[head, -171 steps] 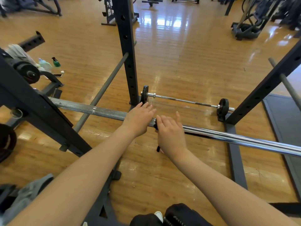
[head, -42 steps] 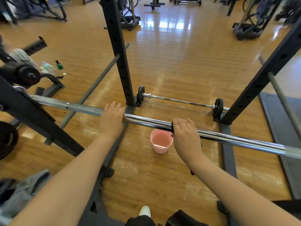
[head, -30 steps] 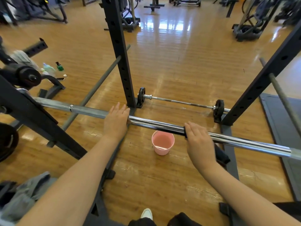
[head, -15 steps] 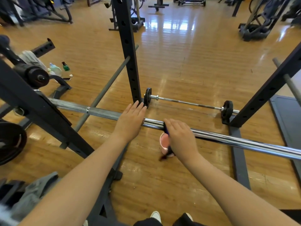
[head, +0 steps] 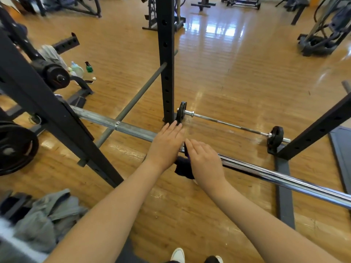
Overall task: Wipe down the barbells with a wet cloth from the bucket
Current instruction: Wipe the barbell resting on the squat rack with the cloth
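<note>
A long barbell runs across the rack, with a chrome shaft on the right and a dull grey sleeve on the left. My left hand rests flat on the bar where the sleeve meets the shaft, fingers straight. Right beside it, my right hand holds a dark cloth against the shaft, and part of the cloth hangs below the bar. A thinner barbell with small black plates lies on the floor beyond. The bucket is hidden behind my hands.
A black rack upright stands just past my hands, with slanted rack beams at left and right. Weight plates, bottles and grey clothing sit left. A dark mat lies right.
My right hand has slid the cloth left along the shaft until it sits beside my left hand. The pink bucket, seen below the bar earlier, is now covered by my hands.
</note>
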{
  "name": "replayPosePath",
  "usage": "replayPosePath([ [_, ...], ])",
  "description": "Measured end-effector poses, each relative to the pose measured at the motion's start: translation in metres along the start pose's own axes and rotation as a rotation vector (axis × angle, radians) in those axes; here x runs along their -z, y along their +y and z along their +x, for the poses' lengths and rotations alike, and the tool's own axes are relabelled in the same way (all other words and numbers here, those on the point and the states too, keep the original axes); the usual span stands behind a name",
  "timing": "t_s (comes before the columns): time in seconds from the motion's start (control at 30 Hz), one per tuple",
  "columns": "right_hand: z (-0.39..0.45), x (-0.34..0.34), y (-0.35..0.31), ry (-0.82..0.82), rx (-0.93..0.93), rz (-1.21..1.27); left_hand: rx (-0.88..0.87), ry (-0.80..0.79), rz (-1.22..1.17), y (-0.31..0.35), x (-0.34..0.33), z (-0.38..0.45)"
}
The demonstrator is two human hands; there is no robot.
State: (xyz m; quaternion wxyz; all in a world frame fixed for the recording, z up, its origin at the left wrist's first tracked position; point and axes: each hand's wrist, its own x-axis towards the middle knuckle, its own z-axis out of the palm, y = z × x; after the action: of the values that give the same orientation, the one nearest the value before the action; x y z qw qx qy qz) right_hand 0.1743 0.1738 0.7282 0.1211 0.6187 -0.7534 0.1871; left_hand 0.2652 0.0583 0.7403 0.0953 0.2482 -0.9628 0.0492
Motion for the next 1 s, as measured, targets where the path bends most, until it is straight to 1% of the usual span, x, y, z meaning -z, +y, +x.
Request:
replayPosePath([
  [0.17, -0.050, 0.021, 0.046, 0.125, -0.166, -0.062, -0.012, 0.093, -0.030, -0.001, -0.004, -0.001],
  [0.23, -0.060, 0.027, 0.052, 0.159, -0.210, -0.074, -0.013, 0.098, -0.042, 0.000, -0.004, -0.001],
  [0.3, -0.053, 0.025, 0.043, 0.194, -0.224, -0.107, -0.010, 0.097, -0.038, 0.003, -0.004, -0.001],
  [0.4, -0.025, 0.010, 0.019, 0.150, -0.160, -0.121, 0.008, 0.105, -0.031, 0.005, -0.005, -0.001],
  [0.53, -0.008, 0.011, 0.002, -0.089, -0.136, -0.117, 0.017, 0.128, -0.050, 0.007, -0.005, 0.000],
  [0.6, -0.020, 0.022, 0.009, -0.144, -0.094, -0.159, 0.019, 0.128, -0.040, 0.007, -0.005, 0.000],
  [0.67, -0.034, 0.030, 0.022, -0.091, -0.079, -0.161, 0.041, 0.095, -0.042, 0.009, -0.003, -0.001],
  [0.73, -0.043, 0.030, 0.032, -0.025, -0.110, -0.118, 0.064, 0.035, -0.045, 0.011, 0.002, -0.002],
  [0.83, -0.029, 0.022, 0.023, 0.014, -0.142, -0.102, 0.058, -0.008, -0.015, 0.011, 0.006, -0.002],
  [1.0, 0.011, 0.003, -0.011, -0.005, -0.024, -0.091, 0.031, -0.038, -0.004, 0.008, 0.010, 0.000],
])
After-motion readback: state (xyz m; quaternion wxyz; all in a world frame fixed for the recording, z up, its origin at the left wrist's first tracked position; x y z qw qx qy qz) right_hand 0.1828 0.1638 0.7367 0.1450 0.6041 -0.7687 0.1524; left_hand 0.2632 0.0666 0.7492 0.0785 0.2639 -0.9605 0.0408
